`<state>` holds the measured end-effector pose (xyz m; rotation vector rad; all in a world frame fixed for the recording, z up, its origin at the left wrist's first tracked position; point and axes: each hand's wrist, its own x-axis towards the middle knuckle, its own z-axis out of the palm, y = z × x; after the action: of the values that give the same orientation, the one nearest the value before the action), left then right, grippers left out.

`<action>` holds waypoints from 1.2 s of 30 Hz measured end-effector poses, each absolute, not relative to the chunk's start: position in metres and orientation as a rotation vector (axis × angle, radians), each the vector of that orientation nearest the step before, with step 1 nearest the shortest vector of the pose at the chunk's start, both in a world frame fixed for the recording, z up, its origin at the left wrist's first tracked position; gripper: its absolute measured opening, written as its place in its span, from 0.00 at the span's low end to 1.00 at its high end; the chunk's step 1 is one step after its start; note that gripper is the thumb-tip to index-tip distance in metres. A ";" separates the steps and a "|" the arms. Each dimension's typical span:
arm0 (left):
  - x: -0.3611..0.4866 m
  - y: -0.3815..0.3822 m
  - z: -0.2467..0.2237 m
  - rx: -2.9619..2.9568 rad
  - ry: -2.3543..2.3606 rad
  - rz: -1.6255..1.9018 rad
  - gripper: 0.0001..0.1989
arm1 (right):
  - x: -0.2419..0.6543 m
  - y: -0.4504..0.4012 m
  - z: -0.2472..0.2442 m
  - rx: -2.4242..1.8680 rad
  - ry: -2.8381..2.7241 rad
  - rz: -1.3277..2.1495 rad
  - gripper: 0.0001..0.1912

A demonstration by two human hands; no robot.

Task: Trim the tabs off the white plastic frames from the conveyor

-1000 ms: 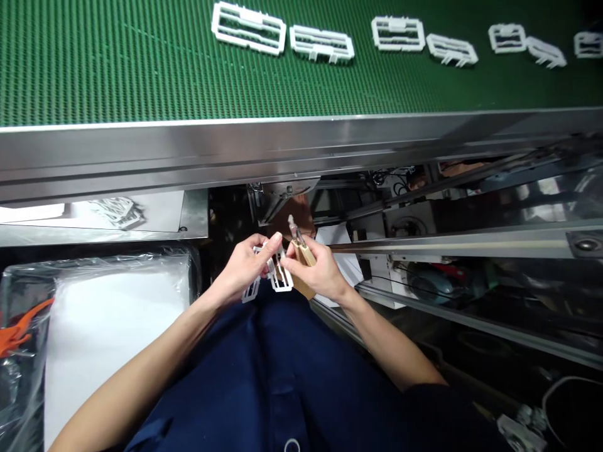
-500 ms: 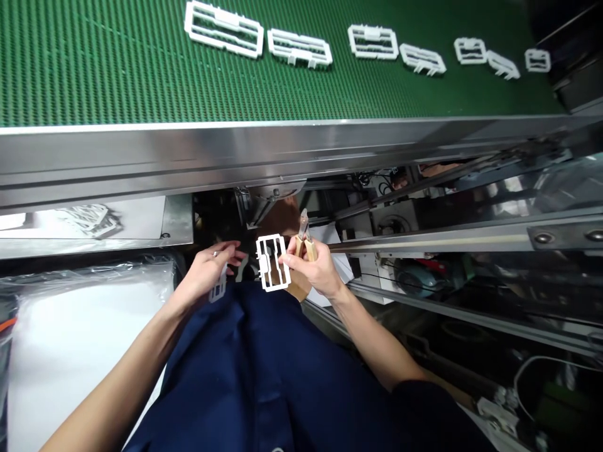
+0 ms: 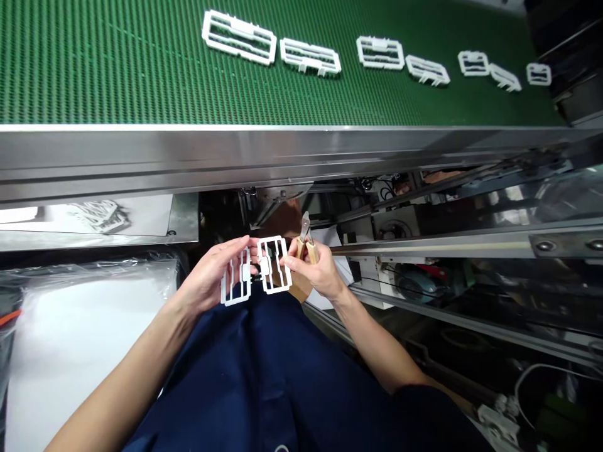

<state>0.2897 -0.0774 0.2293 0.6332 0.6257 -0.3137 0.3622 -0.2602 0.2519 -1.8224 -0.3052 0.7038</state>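
Two white slotted plastic frames are held side by side in front of the dark blue clothing. My left hand (image 3: 210, 273) holds the left frame (image 3: 245, 274), its thumb along the top and fingertips showing behind. In my right hand (image 3: 318, 270) are the right frame (image 3: 276, 264), pinched at its right edge, and cutting pliers (image 3: 306, 236) with yellowish handles, jaws pointing up. The two frames stand close together, the left one slightly lower.
Across the top runs a green ribbed conveyor belt (image 3: 155, 81) carrying several more white frames (image 3: 239, 37). Its metal edge (image 3: 282, 147) lies beyond my hands. At left are a metal shelf (image 3: 183, 220) with piled frames and a plastic-lined white box (image 3: 80, 351). Metal rails stand at right.
My left hand has turned and moved right, bringing its frame up into fuller view beside the other one. The belt's frames appear slightly further right and lower. My right hand has hardly moved.
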 end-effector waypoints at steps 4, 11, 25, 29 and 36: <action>0.290 -0.077 0.227 0.559 0.612 -0.337 0.16 | 0.362 -0.259 0.254 -1.782 -0.324 0.741 0.09; 0.292 -0.081 0.227 0.469 0.655 -0.288 0.22 | 0.358 -0.250 0.273 -2.076 -0.440 0.604 0.05; 0.289 -0.098 0.213 0.384 0.762 -0.189 0.14 | 0.337 -0.220 0.253 -2.392 -0.773 0.573 0.06; 0.289 -0.103 0.199 0.465 0.917 -0.110 0.08 | 0.362 -0.227 0.299 -2.403 -0.928 0.454 0.06; 0.280 -0.111 0.200 0.450 0.832 -0.161 0.08 | 0.492 -0.180 0.411 -2.491 -1.019 -0.137 0.06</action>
<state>0.2802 -0.1106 0.2001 0.4499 0.8318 -0.1606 0.4915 -0.1804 0.4110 -2.4908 -1.0191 -0.1371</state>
